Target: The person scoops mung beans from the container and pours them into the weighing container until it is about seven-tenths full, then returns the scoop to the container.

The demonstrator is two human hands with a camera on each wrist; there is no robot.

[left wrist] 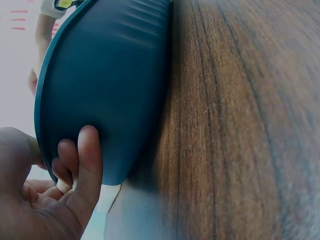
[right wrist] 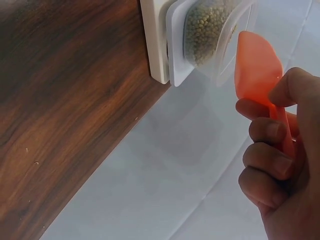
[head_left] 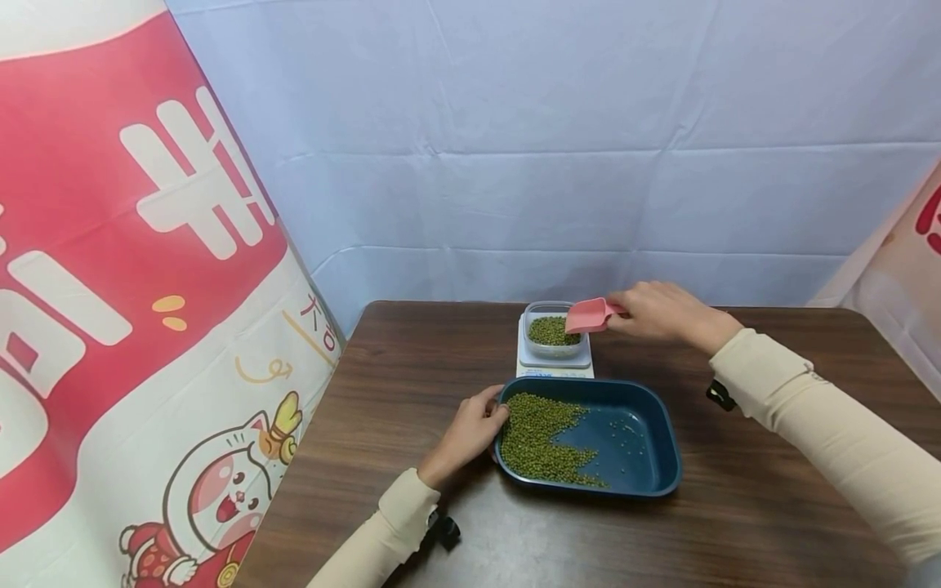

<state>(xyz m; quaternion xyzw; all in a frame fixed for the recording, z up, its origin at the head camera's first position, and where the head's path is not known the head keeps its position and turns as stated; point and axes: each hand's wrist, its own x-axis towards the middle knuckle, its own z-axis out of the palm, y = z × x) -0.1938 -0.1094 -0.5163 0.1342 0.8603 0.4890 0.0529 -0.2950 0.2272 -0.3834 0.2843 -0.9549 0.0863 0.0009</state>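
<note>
My right hand (head_left: 650, 312) grips the handle of a pink scoop (head_left: 586, 315). The scoop's front edge overlaps the right side of a clear plastic container (head_left: 553, 351) in the head view, and no beans show in its bowl. Green mung beans (right wrist: 205, 25) partly fill that container, which stands on a white kitchen scale (head_left: 526, 361). With my left hand (head_left: 470, 429) I hold the left rim of a dark blue tray (head_left: 665, 457), fingers against its outer wall (left wrist: 100, 75). More mung beans (head_left: 537, 441) lie heaped in the tray's left part, with a few scattered on the right.
A brown wooden table (head_left: 412, 351) bears everything. Its far edge runs close behind the scale, before a pale cloth backdrop (head_left: 551, 188). A red and white printed cloth (head_left: 95, 269) hangs along the left side.
</note>
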